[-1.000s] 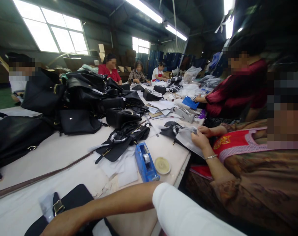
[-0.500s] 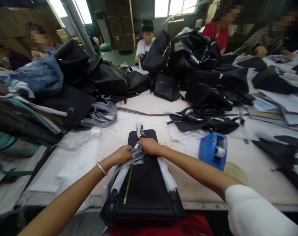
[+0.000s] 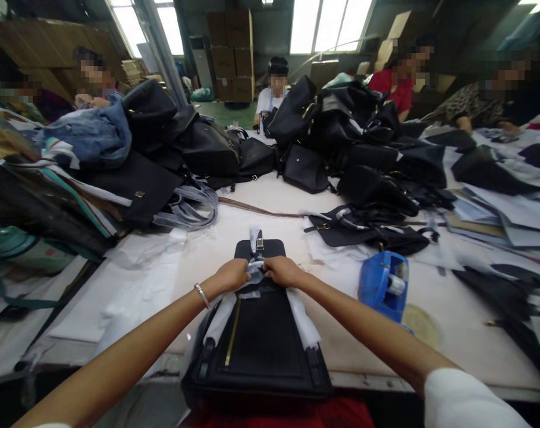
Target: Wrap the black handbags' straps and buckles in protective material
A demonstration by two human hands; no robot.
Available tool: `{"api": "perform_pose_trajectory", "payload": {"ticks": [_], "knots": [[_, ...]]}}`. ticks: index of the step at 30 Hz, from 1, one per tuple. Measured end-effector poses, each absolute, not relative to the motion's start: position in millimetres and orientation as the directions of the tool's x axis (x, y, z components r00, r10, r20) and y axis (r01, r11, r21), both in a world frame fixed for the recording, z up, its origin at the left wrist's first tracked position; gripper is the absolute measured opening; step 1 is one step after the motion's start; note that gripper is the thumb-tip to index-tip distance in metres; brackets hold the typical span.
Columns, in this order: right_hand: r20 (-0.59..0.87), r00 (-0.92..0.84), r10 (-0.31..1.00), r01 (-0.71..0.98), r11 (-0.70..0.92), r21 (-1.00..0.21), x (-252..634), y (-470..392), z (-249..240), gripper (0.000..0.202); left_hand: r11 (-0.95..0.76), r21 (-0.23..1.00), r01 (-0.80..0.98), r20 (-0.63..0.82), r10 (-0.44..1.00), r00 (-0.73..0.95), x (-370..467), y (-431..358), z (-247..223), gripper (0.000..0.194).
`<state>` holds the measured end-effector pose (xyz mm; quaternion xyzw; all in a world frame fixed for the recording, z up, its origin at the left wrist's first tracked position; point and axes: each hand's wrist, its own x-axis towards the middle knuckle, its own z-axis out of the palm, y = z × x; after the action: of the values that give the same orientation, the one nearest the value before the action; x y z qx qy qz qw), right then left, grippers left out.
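Observation:
A black backpack [image 3: 265, 339] lies in front of me, its near end over the table's front edge. It has a gold zip [image 3: 233, 333], a gold buckle [image 3: 260, 244] on the flap, and straps [image 3: 220, 318] wrapped in white. Near the top of the bag, my left hand [image 3: 231, 275] is closed on a strip of clear plastic wrap [image 3: 256, 270]. My right hand [image 3: 282, 271] pinches the same wrap from the other side. What lies under the fingers is partly hidden.
A blue tape dispenser [image 3: 383, 285] stands to the right, beside a tape roll [image 3: 421, 326]. Black bags [image 3: 212, 148] are heaped across the far side. Clear plastic strips [image 3: 192, 205] lie at left. Several people sit around the table, one in a white shirt [image 3: 270, 100] opposite.
My left hand has moved up and inward, and my right hand slightly right and down. Both now meet at the wrap near the flap. The camera view has tilted slightly up.

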<state>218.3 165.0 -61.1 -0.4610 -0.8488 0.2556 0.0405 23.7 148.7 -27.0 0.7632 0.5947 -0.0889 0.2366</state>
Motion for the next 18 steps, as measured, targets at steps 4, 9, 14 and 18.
{"api": "perform_pose_trajectory", "payload": {"ticks": [4, 9, 14, 18], "knots": [[-0.127, -0.613, 0.78, 0.704, 0.465, -0.537, 222, 162, -57, 0.015, -0.223, 0.265, 0.938, -0.393, 0.863, 0.316, 25, 156, -14, 0.023], [-0.093, -0.649, 0.755, 0.637, 0.473, -0.609, 229, 163, -56, 0.019, -0.296, 0.274, 0.915, -0.412, 0.823, 0.39, 18, 163, -1, 0.012], [-0.076, -0.571, 0.817, 0.658, 0.4, -0.638, 227, 158, -66, 0.022, -0.362, 0.277, 0.89, -0.428, 0.783, 0.452, 18, 165, -7, 0.012], [-0.081, -0.545, 0.834, 0.653, 0.362, -0.666, 226, 158, -69, 0.021, -0.358, 0.296, 0.886, -0.435, 0.775, 0.458, 20, 165, -14, 0.018]]}}
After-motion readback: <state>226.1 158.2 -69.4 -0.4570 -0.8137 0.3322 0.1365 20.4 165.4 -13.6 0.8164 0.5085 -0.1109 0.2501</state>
